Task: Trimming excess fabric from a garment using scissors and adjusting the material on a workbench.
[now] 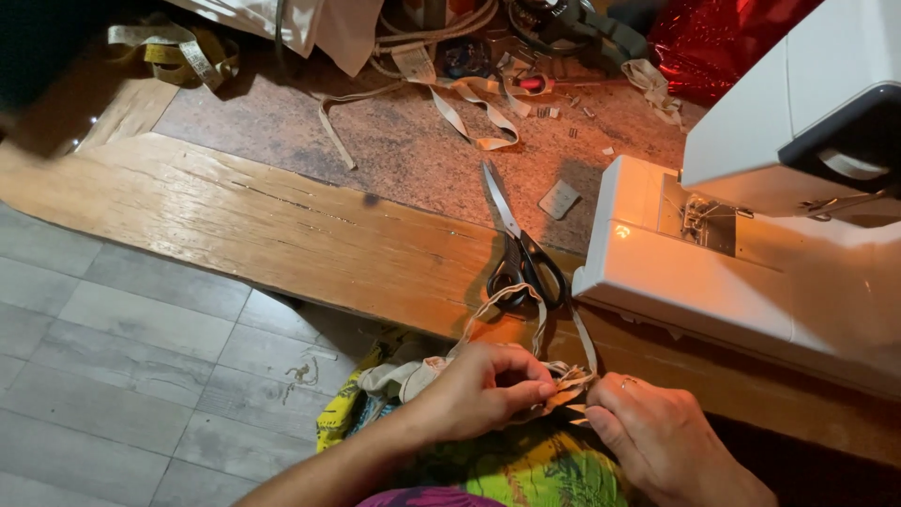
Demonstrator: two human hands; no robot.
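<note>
Home sewing corner, indicated by: sewing machine (751, 244) on wooden tabletop (282, 225), scissors (521, 249), tape measure (178, 52), fabric strips (469, 108) scattered, tiled floor (113, 338) below.

The sewing machine (751, 272) is white, the scissors (522, 253) have black handles and silver blades, and the counter (282, 225) is orange-brown wood with a speckled brown top. The fabric strip (526, 329) looks cream. The cloth (526, 469) is patterned yellow-green; the floor (113, 357) grey planks; the foil (713, 38) glittery red.

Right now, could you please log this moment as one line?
left hand: pinching fabric strip | right hand: holding same strip | scissors: on table, untouched | sewing machine: at right
</note>
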